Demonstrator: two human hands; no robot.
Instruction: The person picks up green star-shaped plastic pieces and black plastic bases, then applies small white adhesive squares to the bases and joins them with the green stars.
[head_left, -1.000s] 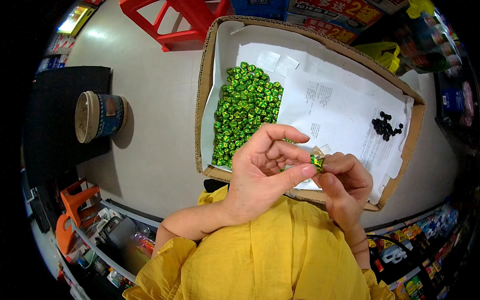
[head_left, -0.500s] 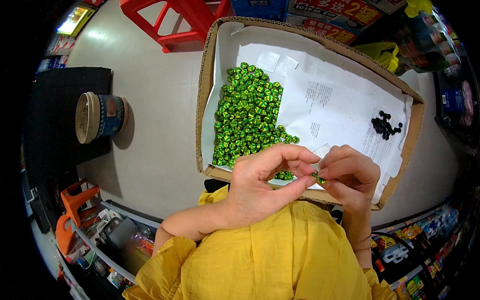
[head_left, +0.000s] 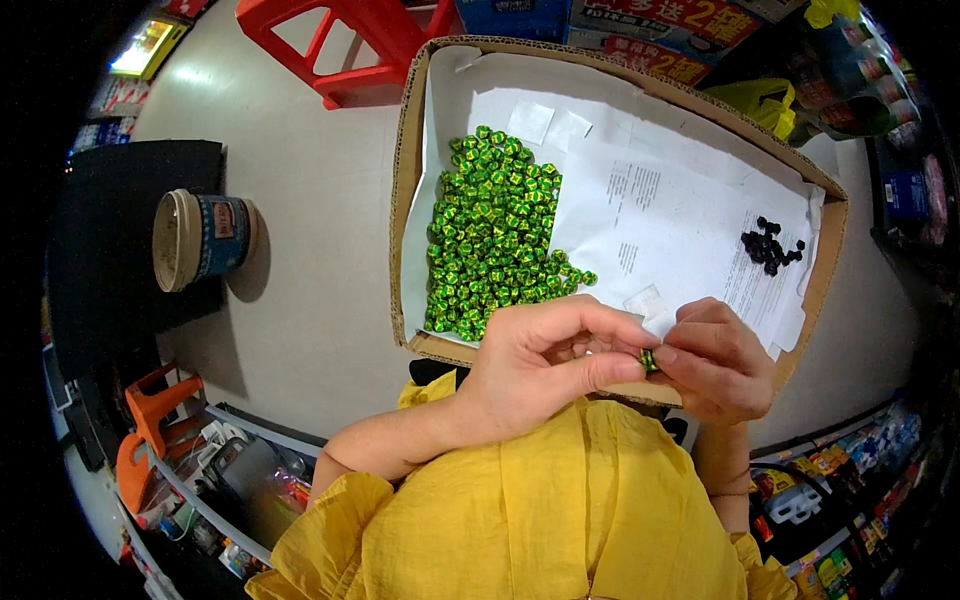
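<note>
Both my hands meet above the near edge of a shallow cardboard box (head_left: 400, 215) lined with white paper. Between the fingertips is a small faceted bead-like piece (head_left: 648, 360), green, yellow and black. My left hand (head_left: 540, 365) pinches it from the left with thumb and forefinger. From the right, my right hand (head_left: 718, 365) grips the same piece; its fingertips partly cover it. A pile of similar green and yellow pieces (head_left: 495, 230) fills the box's left side. At the far right of the box lies a small cluster of black pieces (head_left: 770, 248).
White paper squares (head_left: 530, 122) lie behind the pile, and another white square (head_left: 645, 302) is just beyond my hands. A bucket (head_left: 205, 240) stands to the left and a red plastic stool (head_left: 350, 50) at the far left. Stocked shelves (head_left: 840, 490) edge the lower right.
My hands have shifted slightly right, and the fingers have closed further around the small piece. It has turned and now shows a darker side.
</note>
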